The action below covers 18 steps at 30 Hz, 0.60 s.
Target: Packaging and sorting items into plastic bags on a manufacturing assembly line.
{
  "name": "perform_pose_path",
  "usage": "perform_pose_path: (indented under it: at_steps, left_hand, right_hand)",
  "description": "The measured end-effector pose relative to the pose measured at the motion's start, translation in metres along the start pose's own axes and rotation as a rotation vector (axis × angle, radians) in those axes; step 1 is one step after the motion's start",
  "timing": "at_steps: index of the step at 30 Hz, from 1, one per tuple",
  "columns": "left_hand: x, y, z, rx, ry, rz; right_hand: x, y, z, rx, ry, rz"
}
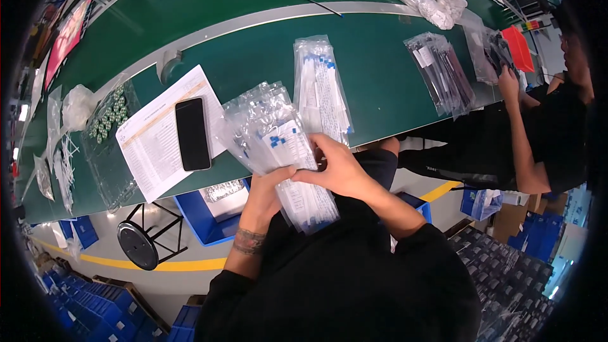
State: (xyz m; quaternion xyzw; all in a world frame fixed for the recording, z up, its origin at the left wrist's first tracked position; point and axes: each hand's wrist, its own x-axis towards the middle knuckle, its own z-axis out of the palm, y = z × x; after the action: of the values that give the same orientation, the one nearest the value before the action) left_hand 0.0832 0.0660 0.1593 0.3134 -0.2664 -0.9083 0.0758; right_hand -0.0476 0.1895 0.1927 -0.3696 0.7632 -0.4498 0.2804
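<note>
Between my hands, at the table's near edge, is a fanned stack of clear plastic bags [288, 142] holding white flat strips with blue ends. My left hand [269, 183] grips the stack from its left side, the thumb lying across it. From the right, my right hand [335, 168] closes round the same stack, its fingers partly hidden. A second pile of similar clear bags [320, 88] lies on the green table [253, 50] just beyond. To the left, a black phone [192, 133] rests on a printed paper sheet [149, 164].
Small green round parts [111, 114] lie in a clear tray at far left, near white cable ties [66, 168]. At right are bagged dark strips [440, 73], a red bin [518, 49] and a co-worker's hand [508, 82]. A stool [137, 244] and a blue crate [196, 218] stand below.
</note>
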Motion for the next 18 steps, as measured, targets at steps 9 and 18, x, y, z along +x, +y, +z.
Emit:
perform_pose_path:
  at_steps: [9,18]
  left_hand:
    - [0.000,0.001,-0.005,-0.048,0.030,-0.016]
    - [-0.004,0.009,-0.016,-0.123,0.021,-0.018]
  right_hand:
    - [-0.012,0.020,-0.010,0.113,-0.010,0.224]
    - [0.037,0.019,-0.056,0.583,0.205,0.211]
